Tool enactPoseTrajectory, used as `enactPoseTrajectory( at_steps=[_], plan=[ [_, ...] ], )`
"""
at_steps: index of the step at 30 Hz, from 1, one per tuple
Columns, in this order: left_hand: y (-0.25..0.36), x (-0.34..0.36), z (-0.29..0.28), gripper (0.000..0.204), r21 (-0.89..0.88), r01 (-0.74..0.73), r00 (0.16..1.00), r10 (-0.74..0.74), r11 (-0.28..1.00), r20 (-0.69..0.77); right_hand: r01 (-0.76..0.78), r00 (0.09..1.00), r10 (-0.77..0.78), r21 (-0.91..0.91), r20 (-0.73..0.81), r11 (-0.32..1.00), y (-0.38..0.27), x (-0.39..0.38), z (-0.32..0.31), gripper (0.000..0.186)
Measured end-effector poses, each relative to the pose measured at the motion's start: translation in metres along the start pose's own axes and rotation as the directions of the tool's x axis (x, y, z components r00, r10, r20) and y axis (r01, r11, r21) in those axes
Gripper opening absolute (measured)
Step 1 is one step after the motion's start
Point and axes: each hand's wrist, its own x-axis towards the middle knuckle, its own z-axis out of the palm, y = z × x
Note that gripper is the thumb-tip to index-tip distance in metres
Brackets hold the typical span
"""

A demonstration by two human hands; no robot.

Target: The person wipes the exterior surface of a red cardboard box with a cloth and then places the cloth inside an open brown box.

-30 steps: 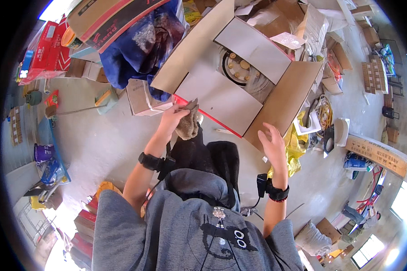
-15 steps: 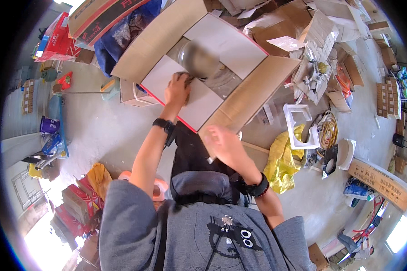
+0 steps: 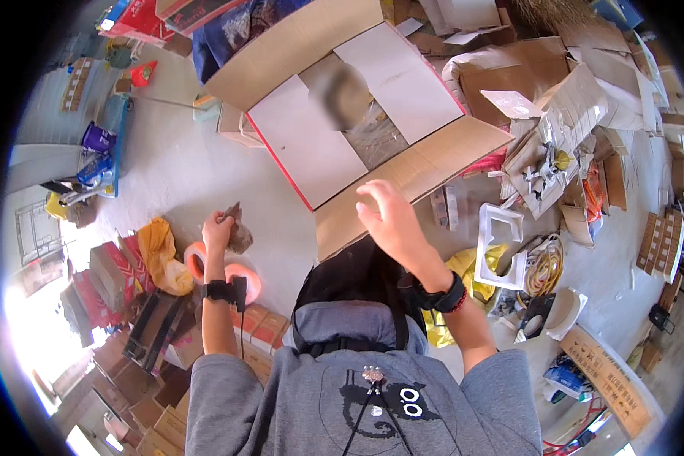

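Note:
A large cardboard box (image 3: pixel 425 163) stands open before me, its brown outer flaps spread and its white inner flaps (image 3: pixel 308 144) lying partly over the opening. Between them shows something under clear plastic (image 3: pixel 376 137); a blurred patch hides part of it. My left hand (image 3: pixel 217 229) is out to the left of the box, closed on a crumpled grey-brown rag (image 3: pixel 240 237) that hangs from the fingers. Over the box's near flap is my right hand (image 3: pixel 391 224), its fingers loosely curved and apart, with nothing visible in them. I cannot tell whether it touches the flap.
Orange tape rolls (image 3: pixel 243 280) and an orange-yellow bag (image 3: pixel 163 258) lie near my left arm. To the right are a white foam frame (image 3: pixel 501 247), a coiled yellow hose (image 3: pixel 543 266) and a yellow sack (image 3: pixel 437 327). Torn cartons (image 3: pixel 509 76) are piled at the far right.
My left hand has come out of the box area and swung left and nearer, carrying the rag. My right hand has moved slightly up and right over the near flap.

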Motion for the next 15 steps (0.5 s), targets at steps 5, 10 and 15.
enactPoseTrajectory(
  at_steps=[5, 10, 15],
  plan=[
    [0.071, 0.007, 0.009, 0.032, -0.448, -0.026, 0.983, 0.104, 0.894, 0.150, -0.010, 0.985, 0.032, -0.132, 0.168, 0.991, 0.007, 0.020, -0.030, 0.032],
    [0.207, 0.006, 0.018, 0.030, -0.569, -0.211, 0.867, 0.421, 0.795, 0.267, -0.191, 0.876, 0.254, -0.188, 0.409, 0.963, 0.001, 0.061, -0.039, 0.058],
    [0.314, -0.037, 0.008, 0.030, -0.810, 0.083, 0.687, 0.556, 0.581, 0.469, -0.288, 0.935, 0.131, 0.484, 0.331, 0.826, -0.003, 0.097, -0.037, 0.097]
  ],
)
